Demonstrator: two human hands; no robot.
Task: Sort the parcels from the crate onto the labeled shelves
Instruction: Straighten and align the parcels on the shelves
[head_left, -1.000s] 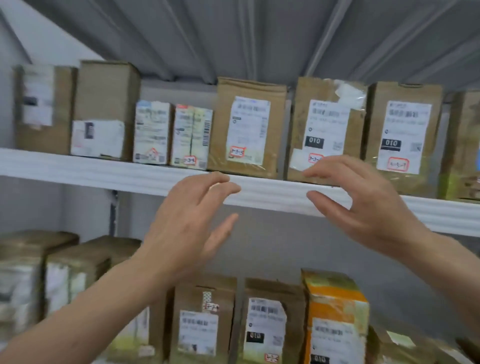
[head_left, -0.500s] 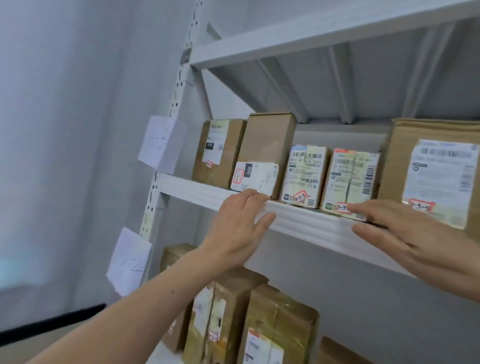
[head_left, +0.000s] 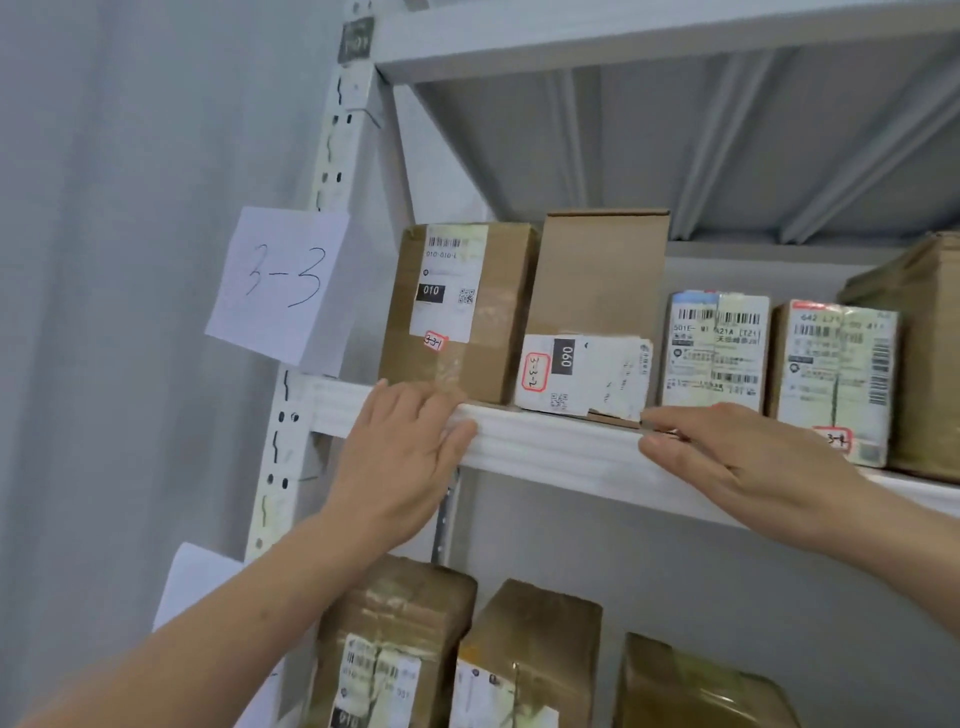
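Five parcels (head_left: 460, 312) already stand in a row on the shelf (head_left: 550, 449) beside the 3-3 label (head_left: 283, 283), with lower parcels (head_left: 395, 644) beneath. The left hand (head_left: 400, 457) and right hand (head_left: 737, 457) rest flat and empty on its front edge. The crate is out of view, so what remains is unknowable; this end looks full.

My left hand (head_left: 400, 457) sits centre-left of the frame, fingers straight and close together, pointing up and right, its forearm (head_left: 208, 629) rising from the lower left. My right hand (head_left: 748, 467) enters from the right edge, fingers extended leftward, holding nothing.
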